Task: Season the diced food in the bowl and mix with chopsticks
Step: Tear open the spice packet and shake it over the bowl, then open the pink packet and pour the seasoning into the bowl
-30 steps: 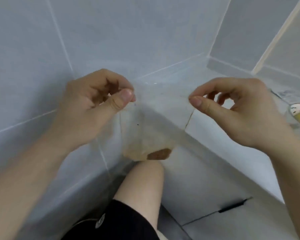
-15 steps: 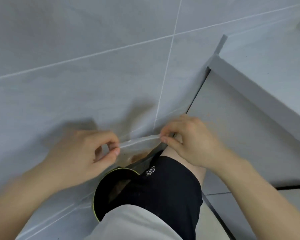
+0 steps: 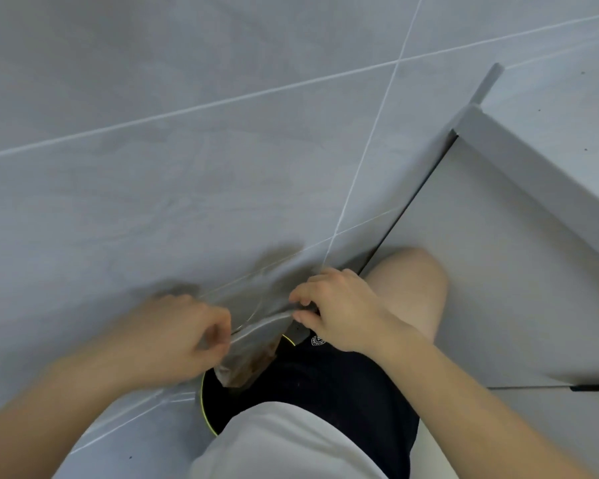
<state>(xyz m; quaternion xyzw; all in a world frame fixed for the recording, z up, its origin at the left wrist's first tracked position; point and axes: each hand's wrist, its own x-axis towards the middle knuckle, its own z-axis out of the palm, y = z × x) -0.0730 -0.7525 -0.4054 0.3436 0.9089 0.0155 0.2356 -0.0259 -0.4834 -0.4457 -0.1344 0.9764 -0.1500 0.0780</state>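
Note:
I look down at the floor, and no bowl, diced food or chopsticks are in view. A clear plastic bag (image 3: pixel 253 344) with brown residue at its bottom hangs between my hands. My left hand (image 3: pixel 180 337) pinches its left top edge and is blurred. My right hand (image 3: pixel 336 309) pinches the right top edge. The bag hangs over a black bin with a yellow-green rim (image 3: pixel 206 409), which is partly hidden by my black shorts (image 3: pixel 332 385).
Grey floor tiles (image 3: pixel 187 167) fill most of the view. A grey cabinet front (image 3: pixel 498 288) and countertop edge (image 3: pixel 533 160) run along the right. My bare knee (image 3: pixel 412 288) stands against the cabinet. A white shirt hem (image 3: pixel 284 444) fills the bottom centre.
My view swung down from the counter corner to the floor. Both hands carried the bag down and closer together, and it now hangs over the bin.

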